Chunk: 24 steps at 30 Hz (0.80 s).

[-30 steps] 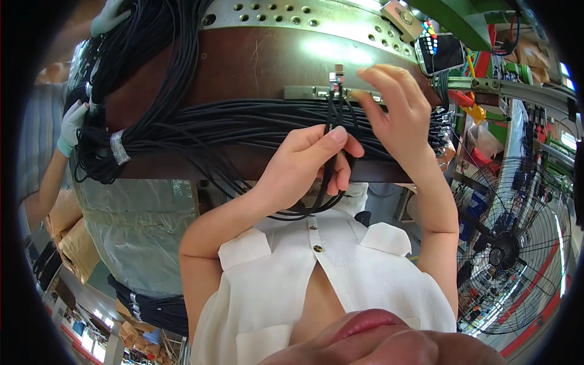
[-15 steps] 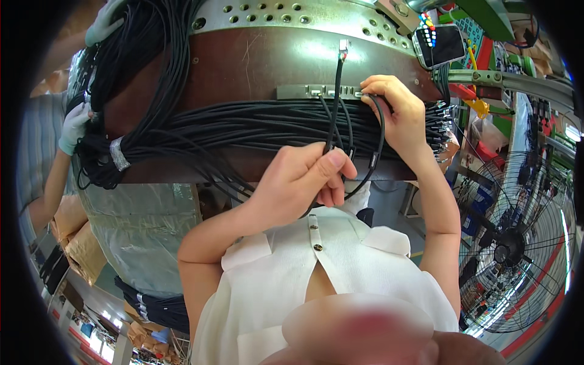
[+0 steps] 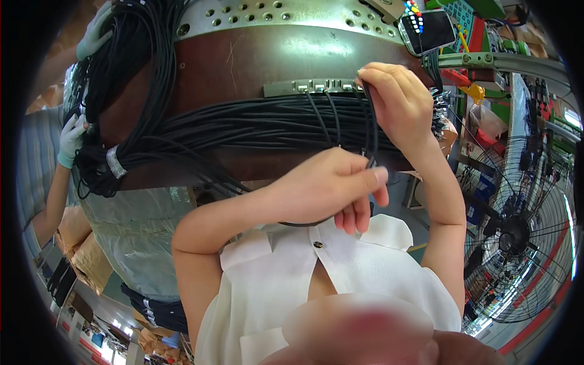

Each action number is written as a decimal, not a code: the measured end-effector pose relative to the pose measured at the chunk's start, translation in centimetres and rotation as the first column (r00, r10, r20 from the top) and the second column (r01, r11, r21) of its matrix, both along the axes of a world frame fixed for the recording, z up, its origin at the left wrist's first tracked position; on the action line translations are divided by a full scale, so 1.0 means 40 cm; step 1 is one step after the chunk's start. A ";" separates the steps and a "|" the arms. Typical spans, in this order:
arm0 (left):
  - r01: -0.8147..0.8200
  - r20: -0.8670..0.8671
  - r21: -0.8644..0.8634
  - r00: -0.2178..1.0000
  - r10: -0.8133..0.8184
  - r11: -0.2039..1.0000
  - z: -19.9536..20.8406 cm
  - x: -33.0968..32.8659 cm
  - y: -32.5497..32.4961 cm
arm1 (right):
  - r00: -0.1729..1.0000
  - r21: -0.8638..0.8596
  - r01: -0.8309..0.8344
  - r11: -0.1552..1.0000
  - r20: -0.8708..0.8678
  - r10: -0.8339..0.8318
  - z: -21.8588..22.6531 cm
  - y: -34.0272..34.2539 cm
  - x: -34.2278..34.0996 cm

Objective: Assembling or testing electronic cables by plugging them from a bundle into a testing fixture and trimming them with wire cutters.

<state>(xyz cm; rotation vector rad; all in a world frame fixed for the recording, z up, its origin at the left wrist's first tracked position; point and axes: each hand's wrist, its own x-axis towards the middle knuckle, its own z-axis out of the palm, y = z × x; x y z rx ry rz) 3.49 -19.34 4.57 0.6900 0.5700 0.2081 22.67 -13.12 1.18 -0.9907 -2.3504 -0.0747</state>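
My right hand [image 3: 398, 106] pinches the end of a black cable [image 3: 375, 131] at the right end of a narrow metal connector strip [image 3: 277, 90]. Its fingertips hide the connector itself. Lower down, my left hand [image 3: 331, 185] has the same cable between thumb and forefinger, the other fingers curled loosely below. Several other black cables [image 3: 334, 115] are seated side by side in the strip by their light-coloured connectors. Behind the hands, a thick bundle of black cables [image 3: 243, 125] lies across the brown work surface [image 3: 213, 67].
Silver tape [image 3: 115, 161] binds the bundle at left. There, a co-worker's gloved hands [image 3: 73, 140] touch more cables. A perforated metal plate [image 3: 243, 18] runs along the far side. A phone-like device [image 3: 432, 33] lies at far right, and a caged fan [image 3: 514, 234] stands on the right.
My left hand has moved right. The cable whose free end stuck up above the strip now has its end in my right fingers at the strip's right end.
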 end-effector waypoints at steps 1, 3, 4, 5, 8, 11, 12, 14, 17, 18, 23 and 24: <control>0.041 -0.035 0.018 0.999 -0.040 0.999 0.017 -0.007 0.003 | 0.996 -0.093 -0.005 0.996 -0.091 -0.004 -0.013 -0.003 0.017; 0.056 -0.102 0.330 0.994 -0.023 0.942 0.004 -0.026 -0.006 | 0.978 -0.246 0.005 0.969 -0.200 -0.055 -0.033 -0.012 0.041; 0.092 -0.164 0.606 0.986 0.011 0.790 -0.002 -0.037 -0.008 | 0.978 -0.248 -0.002 0.969 -0.203 -0.050 -0.048 -0.011 0.042; 0.249 -0.304 0.634 0.951 -0.060 0.732 0.035 -0.049 0.029 | 0.982 -0.265 0.007 0.964 -0.180 -0.057 -0.063 -0.014 0.046; -0.113 -0.139 0.607 0.959 0.245 0.787 0.008 -0.080 0.033 | 0.986 -0.294 0.031 0.955 -0.149 -0.077 -0.065 -0.019 0.047; -0.257 -0.163 0.686 0.858 0.488 0.680 -0.022 -0.126 0.115 | 0.994 -0.240 0.094 0.966 0.073 -0.078 -0.043 -0.018 0.026; -0.109 -0.283 0.835 0.755 0.591 0.539 -0.028 -0.122 0.168 | 0.986 -0.218 0.127 0.968 0.131 -0.100 -0.049 -0.018 0.027; 0.189 -0.120 0.982 0.608 0.784 0.003 -0.065 -0.143 0.280 | 0.990 -0.258 0.120 0.959 0.106 -0.096 -0.063 -0.025 0.028; 0.616 0.024 0.724 0.428 0.904 -0.311 -0.107 -0.173 0.429 | 0.995 -0.503 -0.068 0.862 -0.098 0.021 -0.073 0.015 0.051; 0.651 -0.053 0.722 0.390 0.919 -0.235 -0.113 -0.157 0.457 | 0.993 -0.701 -0.119 0.703 -0.095 0.073 -0.036 0.049 0.077; 0.203 -0.165 0.979 0.713 0.682 0.024 -0.110 -0.066 0.493 | 0.882 -0.520 0.028 0.854 -0.389 -0.266 -0.023 0.385 0.062; 0.273 -0.498 0.866 0.538 0.680 0.419 -0.074 -0.012 0.526 | 0.914 -0.421 0.202 0.884 -0.244 -0.324 -0.047 0.453 0.082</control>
